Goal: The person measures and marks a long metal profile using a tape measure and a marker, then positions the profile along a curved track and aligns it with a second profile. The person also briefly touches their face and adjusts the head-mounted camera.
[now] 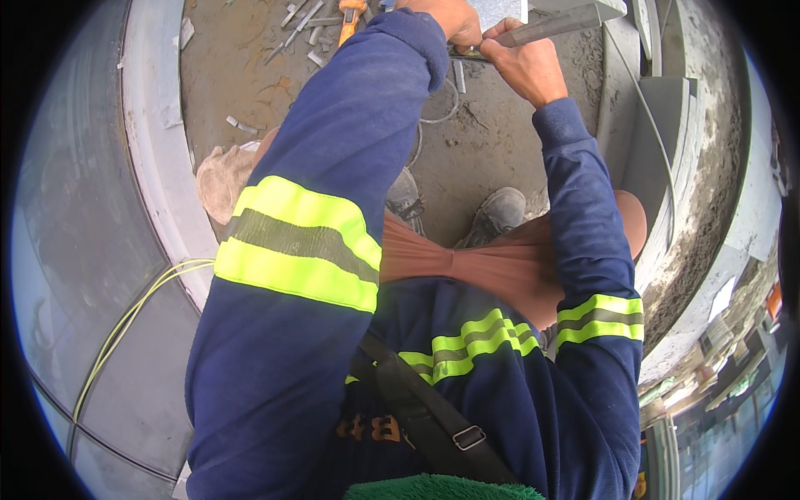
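Note:
Near the top edge, my left hand (452, 18) and my right hand (527, 68) meet, fingertips almost touching. The fingers of both are closed in a pinch. What sits between them is too small and too covered to name; a thin dark strand shows just below the fingertips. A long grey tapered piece (557, 25) runs from my right hand's fingers to the upper right; I cannot tell whether it is held or only passes across the hand. Below the hands, a thin grey cable (452, 107) hangs in a loop toward the floor.
On the muddy floor (242, 67) lie an orange-handled tool (351, 18), a thin rod (293, 35) and several pale offcuts. Yellow-green cables (125, 321) cross the left panel. A ledge (658, 125) with a grey cable stands right. My shoes (500, 212) are below.

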`<state>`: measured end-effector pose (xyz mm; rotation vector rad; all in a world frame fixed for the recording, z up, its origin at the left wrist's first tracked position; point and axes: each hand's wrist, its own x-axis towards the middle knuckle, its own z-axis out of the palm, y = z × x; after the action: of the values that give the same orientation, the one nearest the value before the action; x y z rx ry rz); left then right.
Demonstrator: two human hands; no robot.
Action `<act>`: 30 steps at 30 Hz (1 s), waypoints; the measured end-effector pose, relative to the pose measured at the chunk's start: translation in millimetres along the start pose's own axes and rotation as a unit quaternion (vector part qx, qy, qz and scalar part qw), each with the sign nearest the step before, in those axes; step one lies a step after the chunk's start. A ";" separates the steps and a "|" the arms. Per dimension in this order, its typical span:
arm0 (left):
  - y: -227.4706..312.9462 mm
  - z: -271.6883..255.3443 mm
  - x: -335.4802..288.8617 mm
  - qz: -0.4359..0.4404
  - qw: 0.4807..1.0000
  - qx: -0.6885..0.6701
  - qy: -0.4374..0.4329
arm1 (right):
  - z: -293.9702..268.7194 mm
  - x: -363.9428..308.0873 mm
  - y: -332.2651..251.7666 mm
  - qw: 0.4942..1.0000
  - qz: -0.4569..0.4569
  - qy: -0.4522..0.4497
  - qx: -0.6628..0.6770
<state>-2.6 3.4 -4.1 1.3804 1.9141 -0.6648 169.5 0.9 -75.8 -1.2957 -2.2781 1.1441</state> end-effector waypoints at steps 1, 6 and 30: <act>-1.4 1.3 2.4 0.000 1.000 -0.001 0.001 | 1.1 -0.4 0.0 1.000 0.002 -0.001 0.000; -2.6 2.0 2.2 0.011 1.000 -0.002 0.004 | 0.0 -1.2 -2.0 1.000 0.011 -0.004 0.016; -7.5 6.1 -1.5 0.042 0.999 -0.005 0.024 | 1.8 3.5 -7.1 1.000 0.028 -0.001 -0.005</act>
<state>-8.1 -4.3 -6.7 1.4740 1.8829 -0.5854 162.3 0.9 -72.1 -1.3698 -2.2649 1.1555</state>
